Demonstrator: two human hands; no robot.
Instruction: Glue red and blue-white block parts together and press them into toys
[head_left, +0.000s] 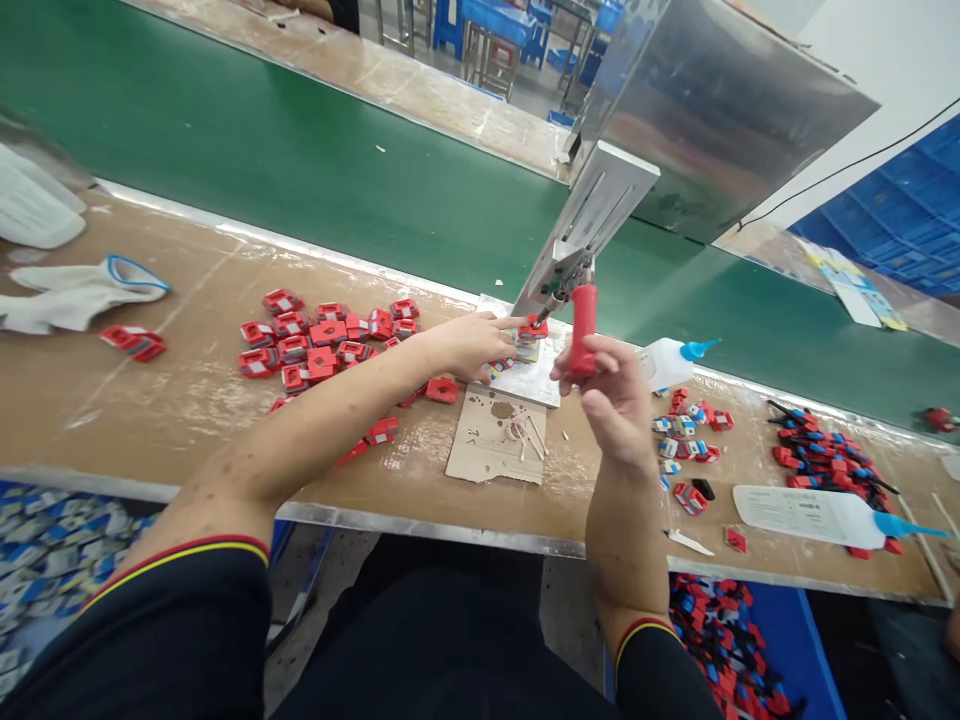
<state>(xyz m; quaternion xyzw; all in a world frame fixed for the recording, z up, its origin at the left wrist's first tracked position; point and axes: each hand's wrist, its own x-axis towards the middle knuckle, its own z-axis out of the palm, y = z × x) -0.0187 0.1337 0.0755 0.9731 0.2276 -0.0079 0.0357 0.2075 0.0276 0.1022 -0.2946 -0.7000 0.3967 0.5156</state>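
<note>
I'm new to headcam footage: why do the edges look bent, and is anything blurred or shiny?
Head view: wide lens bows the workbench edges and conveyor belt; the metal housing shows soft reflections, the bench a glossy sheen; the right hand on the red handle looks slightly soft; lighting is even, shadows faint.
</note>
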